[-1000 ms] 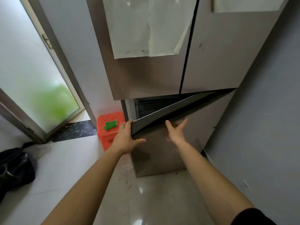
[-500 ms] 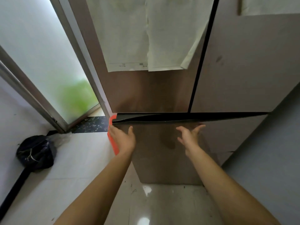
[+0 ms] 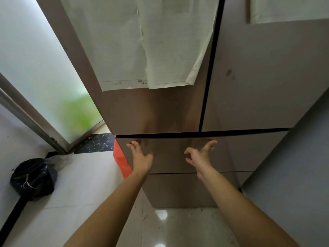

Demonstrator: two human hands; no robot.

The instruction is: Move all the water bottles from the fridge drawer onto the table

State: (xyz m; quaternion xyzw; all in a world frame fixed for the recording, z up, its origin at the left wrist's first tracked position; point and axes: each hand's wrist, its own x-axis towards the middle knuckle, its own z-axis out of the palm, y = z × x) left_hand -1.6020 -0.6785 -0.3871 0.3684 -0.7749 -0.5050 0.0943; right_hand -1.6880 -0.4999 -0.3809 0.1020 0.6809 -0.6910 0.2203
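The fridge drawer front [image 3: 169, 157] is gleaming smooth and glossy; paper sheets [image 3: 121, 41] are hanging matt above it, the floor tiles [image 3: 178, 227] are shining polished, the door glass [image 3: 35, 59] is looking frosted.

Left arm [image 3: 106, 204]: bare, stretched forward from the lower left, wrist straight.
Left hand [image 3: 142, 158]: back toward the camera, palm facing away; fingers [image 3: 133, 143] straight, close together, pointing up.
Right arm [image 3: 240, 202]: bare, stretched forward from the lower right.
Right hand [image 3: 200, 157]: palm turned away and a little inward; fingers [image 3: 211, 142] loosely extended up and outward (thumb side partly curled), holding nothing.
Spacing: hands apart, at about the same height.
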